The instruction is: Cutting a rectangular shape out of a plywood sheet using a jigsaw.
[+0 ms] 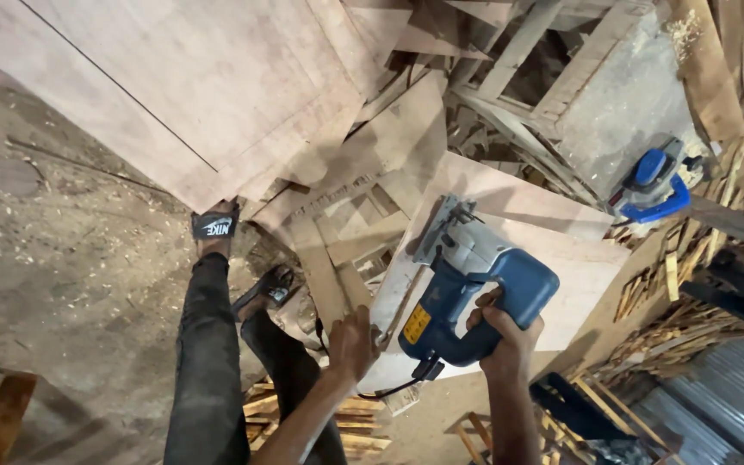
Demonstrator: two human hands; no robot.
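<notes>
We are gripping the blue jigsaw (467, 293) with our right hand (503, 331), fingers wrapped around its handle. Our left hand (353, 344) (at nine o'clock from it) is pressing, fingers together, on the plywood offcut (561, 275).

Your left has bare floor (53, 258) (sawdust only); stacked plywood sheets (217, 95) and timber offcuts (699, 310) block far and right.

— What is the jigsaw (467, 293) made of?
— A glossy blue plastic body is seen, gripped by the right hand (504, 331); the base plate is dull grey metal.
— And the board (561, 267) under it?
— Pale, matt plywood, touched by the left hand (352, 343).
— The rest?
— Large sheets (200, 77) of reddish, smooth plywood; a rough, dusty concrete floor (62, 258); corrugated metal sheet (699, 396), dull grey.
</notes>
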